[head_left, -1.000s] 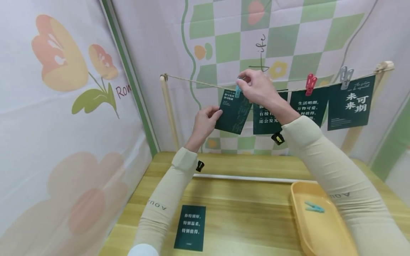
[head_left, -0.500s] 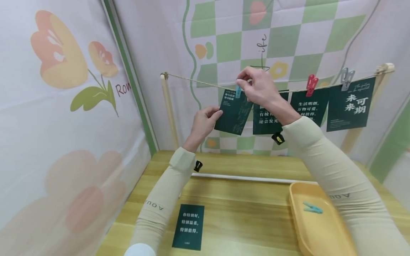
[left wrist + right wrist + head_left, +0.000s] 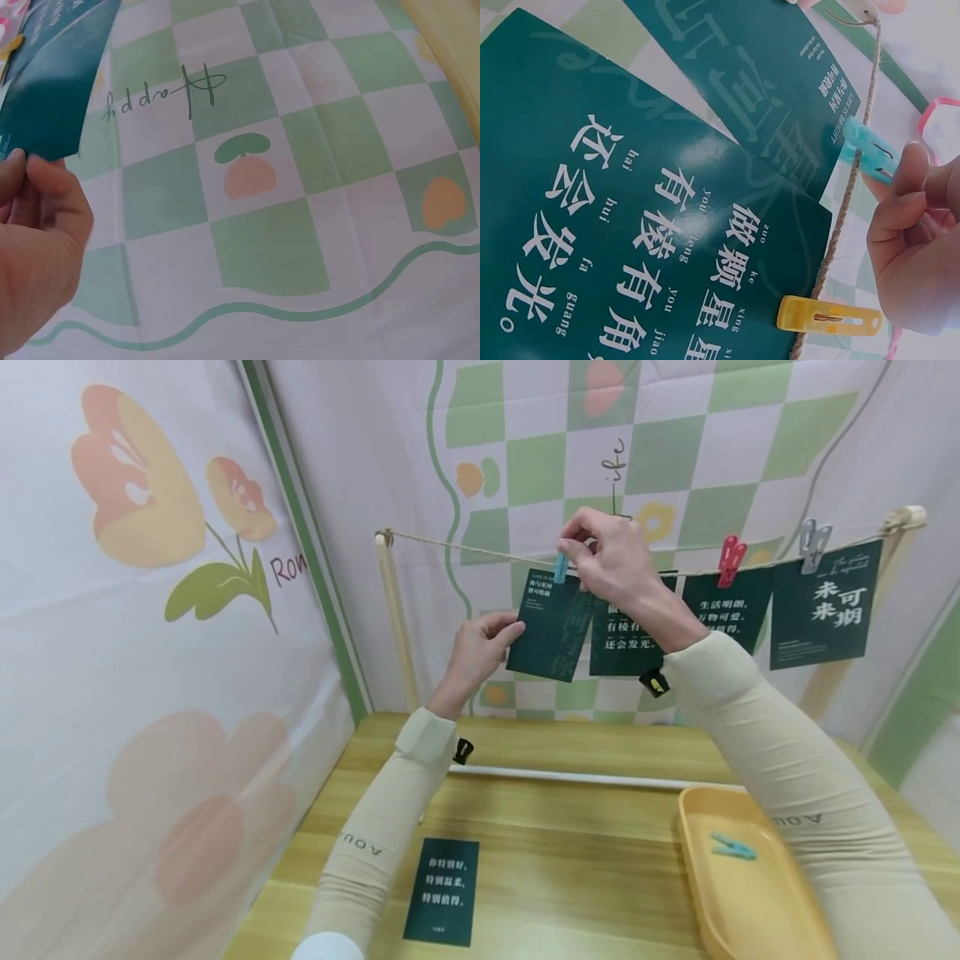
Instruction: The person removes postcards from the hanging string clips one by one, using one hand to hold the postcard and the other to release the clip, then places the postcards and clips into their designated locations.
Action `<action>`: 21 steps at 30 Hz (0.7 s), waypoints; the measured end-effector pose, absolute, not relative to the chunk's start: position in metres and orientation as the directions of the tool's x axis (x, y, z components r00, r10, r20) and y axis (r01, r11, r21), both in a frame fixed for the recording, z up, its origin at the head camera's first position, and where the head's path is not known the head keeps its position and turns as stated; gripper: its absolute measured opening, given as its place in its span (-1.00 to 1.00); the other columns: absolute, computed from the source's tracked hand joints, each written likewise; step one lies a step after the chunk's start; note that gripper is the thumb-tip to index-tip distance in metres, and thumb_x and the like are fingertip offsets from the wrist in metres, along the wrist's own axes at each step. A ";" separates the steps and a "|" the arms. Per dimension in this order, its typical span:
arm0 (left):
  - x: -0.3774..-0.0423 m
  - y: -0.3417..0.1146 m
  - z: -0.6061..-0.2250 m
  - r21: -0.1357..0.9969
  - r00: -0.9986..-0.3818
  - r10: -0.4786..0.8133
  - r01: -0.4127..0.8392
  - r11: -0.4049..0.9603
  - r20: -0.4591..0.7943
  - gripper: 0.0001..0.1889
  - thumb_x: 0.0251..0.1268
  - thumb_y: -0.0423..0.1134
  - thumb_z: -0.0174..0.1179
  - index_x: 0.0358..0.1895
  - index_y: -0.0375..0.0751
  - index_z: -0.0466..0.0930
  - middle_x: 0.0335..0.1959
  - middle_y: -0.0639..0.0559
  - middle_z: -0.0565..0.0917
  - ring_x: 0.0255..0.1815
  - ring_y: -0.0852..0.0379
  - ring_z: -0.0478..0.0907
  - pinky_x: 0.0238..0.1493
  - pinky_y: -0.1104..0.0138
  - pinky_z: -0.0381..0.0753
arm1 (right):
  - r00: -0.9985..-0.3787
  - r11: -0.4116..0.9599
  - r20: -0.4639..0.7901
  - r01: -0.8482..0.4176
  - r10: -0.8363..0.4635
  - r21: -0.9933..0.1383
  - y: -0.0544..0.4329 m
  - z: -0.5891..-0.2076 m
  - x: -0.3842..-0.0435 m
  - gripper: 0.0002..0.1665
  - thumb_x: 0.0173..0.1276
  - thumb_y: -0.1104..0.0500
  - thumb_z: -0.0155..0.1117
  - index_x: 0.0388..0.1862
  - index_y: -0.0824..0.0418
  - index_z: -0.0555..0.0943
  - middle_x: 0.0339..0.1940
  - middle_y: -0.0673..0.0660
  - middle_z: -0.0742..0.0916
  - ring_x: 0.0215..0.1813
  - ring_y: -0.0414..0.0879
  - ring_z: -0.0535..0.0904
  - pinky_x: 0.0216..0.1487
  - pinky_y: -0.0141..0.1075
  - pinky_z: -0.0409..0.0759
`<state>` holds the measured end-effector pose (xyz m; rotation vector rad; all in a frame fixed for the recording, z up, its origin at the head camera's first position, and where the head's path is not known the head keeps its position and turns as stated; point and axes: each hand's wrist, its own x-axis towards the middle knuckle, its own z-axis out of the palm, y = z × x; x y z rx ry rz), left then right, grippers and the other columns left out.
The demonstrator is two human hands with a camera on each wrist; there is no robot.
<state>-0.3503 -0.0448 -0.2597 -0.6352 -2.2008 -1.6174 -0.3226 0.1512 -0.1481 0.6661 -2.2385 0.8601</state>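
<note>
A dark green card (image 3: 546, 631) hangs slightly tilted at the rope (image 3: 480, 553). My left hand (image 3: 480, 647) pinches its left edge between thumb and fingers; the left wrist view shows that grip at a corner of the card (image 3: 56, 82). At the card's top, my right hand (image 3: 617, 558) pinches the handles of a light blue clothespin (image 3: 561, 568). In the right wrist view, this clothespin (image 3: 870, 148) sits across the rope, its tip over the card's top edge. Beside it hangs another green card (image 3: 652, 195), clipped with a yellow clothespin (image 3: 829, 316).
Farther right on the rope, a red clothespin (image 3: 731, 562) and a grey clothespin (image 3: 813, 545) hold two more cards. One green card (image 3: 441, 893) lies on the wooden table (image 3: 570, 877). A teal clothespin (image 3: 733, 847) lies in the yellow tray (image 3: 693, 881). Wooden posts (image 3: 395, 618) support the rope.
The right hand, blue clothespin and pinched card have shifted slightly to the right. The left hand keeps its pinch on the card's edge.
</note>
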 end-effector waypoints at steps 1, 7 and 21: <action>-0.350 -0.045 -0.260 0.809 -0.846 0.162 0.534 0.246 0.509 -0.74 0.38 -0.14 0.22 0.02 -0.13 0.72 -0.21 -0.11 0.78 -0.63 0.20 0.46 -0.53 0.42 0.53 | -0.662 0.656 0.717 -0.643 -0.218 -0.394 0.151 -0.148 -0.323 -0.80 0.50 0.17 0.12 -0.08 0.27 0.61 -0.23 0.19 0.71 -0.67 -0.34 0.48 -0.56 -0.50 0.48; -0.351 -0.047 -0.264 0.818 -0.850 0.192 0.525 0.235 0.491 -0.74 0.38 -0.16 0.22 0.01 -0.18 0.71 -0.19 -0.15 0.78 -0.68 0.18 0.50 -0.54 0.38 0.61 | -0.622 0.646 0.762 -0.659 -0.181 -0.385 0.153 -0.151 -0.322 -0.80 0.50 0.18 0.12 -0.09 0.29 0.61 -0.21 0.20 0.72 -0.56 -0.30 0.51 -0.46 -0.56 0.46; -0.350 -0.053 -0.265 0.837 -0.867 0.172 0.497 0.230 0.468 -0.68 0.47 -0.19 0.12 0.14 -0.25 0.63 -0.16 -0.21 0.74 -0.65 0.21 0.51 -0.49 0.41 0.61 | -0.628 0.654 0.769 -0.632 -0.119 -0.415 0.153 -0.148 -0.318 -0.67 0.52 0.07 0.09 0.01 0.32 0.56 -0.13 0.23 0.68 -0.16 0.01 0.62 -0.06 -0.29 0.55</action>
